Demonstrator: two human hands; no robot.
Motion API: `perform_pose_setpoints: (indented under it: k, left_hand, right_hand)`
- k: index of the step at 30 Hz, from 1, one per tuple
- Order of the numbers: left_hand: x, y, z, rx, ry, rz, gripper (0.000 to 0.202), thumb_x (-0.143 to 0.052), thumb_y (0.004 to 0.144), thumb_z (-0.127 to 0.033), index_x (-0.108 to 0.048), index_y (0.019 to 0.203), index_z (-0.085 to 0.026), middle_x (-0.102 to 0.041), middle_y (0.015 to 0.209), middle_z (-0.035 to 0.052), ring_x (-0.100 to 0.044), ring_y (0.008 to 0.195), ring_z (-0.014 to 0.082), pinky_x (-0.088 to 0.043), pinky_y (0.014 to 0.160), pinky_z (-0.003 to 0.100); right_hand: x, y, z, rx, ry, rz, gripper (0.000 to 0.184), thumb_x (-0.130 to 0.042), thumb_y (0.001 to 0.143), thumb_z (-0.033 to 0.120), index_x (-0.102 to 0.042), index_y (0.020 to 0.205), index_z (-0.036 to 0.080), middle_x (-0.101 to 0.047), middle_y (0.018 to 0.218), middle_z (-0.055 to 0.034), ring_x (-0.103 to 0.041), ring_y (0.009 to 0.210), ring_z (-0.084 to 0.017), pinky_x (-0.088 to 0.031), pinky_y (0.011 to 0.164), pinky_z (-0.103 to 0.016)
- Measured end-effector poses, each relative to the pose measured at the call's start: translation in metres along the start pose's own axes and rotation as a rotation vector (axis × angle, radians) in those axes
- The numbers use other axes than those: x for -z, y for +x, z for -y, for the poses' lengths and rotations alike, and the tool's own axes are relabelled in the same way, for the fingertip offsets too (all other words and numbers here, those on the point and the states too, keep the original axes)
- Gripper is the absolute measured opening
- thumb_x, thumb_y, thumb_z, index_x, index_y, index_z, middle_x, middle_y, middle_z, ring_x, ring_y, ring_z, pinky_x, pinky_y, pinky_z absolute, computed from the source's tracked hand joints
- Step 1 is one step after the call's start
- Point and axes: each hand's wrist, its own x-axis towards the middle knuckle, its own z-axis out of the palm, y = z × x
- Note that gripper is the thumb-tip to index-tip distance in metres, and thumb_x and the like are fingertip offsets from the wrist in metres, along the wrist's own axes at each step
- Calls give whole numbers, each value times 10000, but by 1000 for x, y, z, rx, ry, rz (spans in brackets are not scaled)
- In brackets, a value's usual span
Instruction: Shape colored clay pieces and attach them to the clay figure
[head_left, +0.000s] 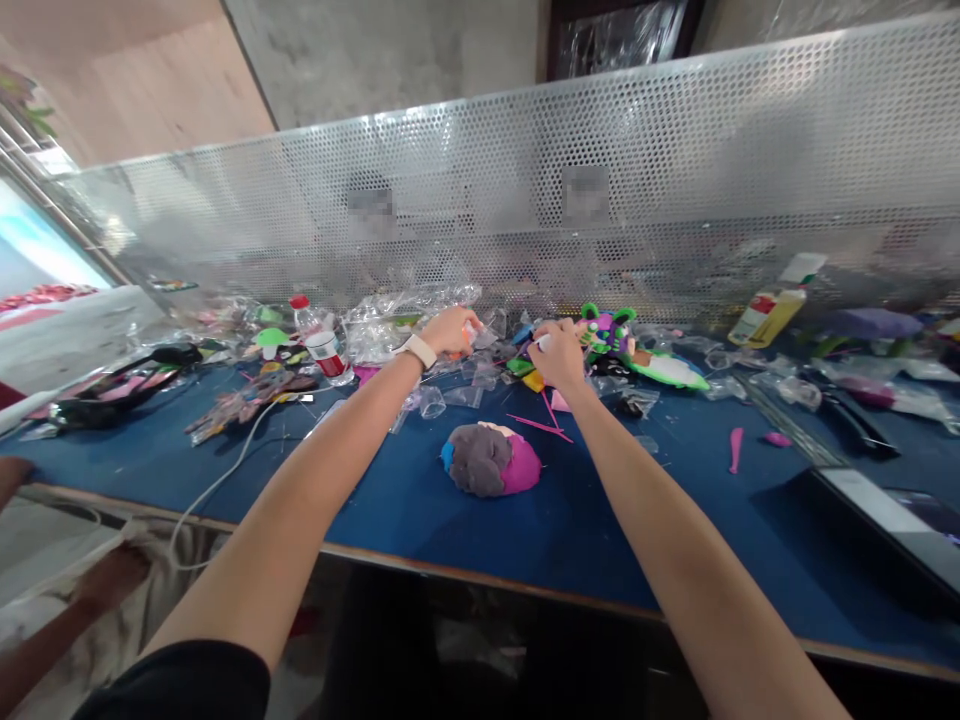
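Left hand pinches a pale scrap, right hand pinches a white bit, among clear bags

Crumpled clear plastic bags, scattered

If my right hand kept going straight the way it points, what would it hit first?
Probably the crumpled clear plastic bags just ahead of the right hand; behind them stands the perforated metal screen. Depth is hard to judge.
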Motion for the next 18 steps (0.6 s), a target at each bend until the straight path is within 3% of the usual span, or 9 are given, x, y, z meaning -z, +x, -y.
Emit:
perform_pose_setpoints:
  k: [3,8,12,16,18]
  left_hand:
    - [-1,7,-6,-9,104,110,449,-840,617,-133,-792,1059,-197,-764,1122,68,-711,999,264,-542,915,334]
    - [-10,3,-15,-58,114,-24,402,-675,756,-55,-787,1113,-204,-767,1137,81,-703,1047,257,-525,958,338]
    - [-6,8,-18,-112,131,-75,384,-625,808,-62,-783,1113,-233,-752,1206,68,-694,1097,256,-522,954,337]
    - [3,25,-14,-159,214,33,421,-691,716,-43,-802,1077,-231,-770,1079,60,-709,1031,250,-519,916,312]
    - [4,34,-9,-201,190,112,442,-721,653,-33,-815,1040,-224,-777,1012,45,-717,975,234,-518,889,293]
  right_hand:
    - [-3,2,1,14,29,-14,136,-613,823,236,-651,952,210,-588,1177,-117,-621,999,-270,-543,941,-418]
    - [-7,5,3,66,64,-12,133,-619,816,214,-657,942,201,-578,1136,-111,-626,1000,-268,-534,976,-421]
    - [-7,6,1,69,38,-33,147,-624,816,196,-674,954,193,-584,1137,-118,-625,1055,-278,-532,983,-413]
    - [-8,7,1,54,7,15,190,-628,843,221,-704,1012,176,-595,1167,-132,-630,1109,-285,-528,1018,-419]
    - [-10,5,6,108,7,105,306,-645,867,261,-711,1151,171,-599,1226,-138,-642,1145,-292,-534,1031,-425]
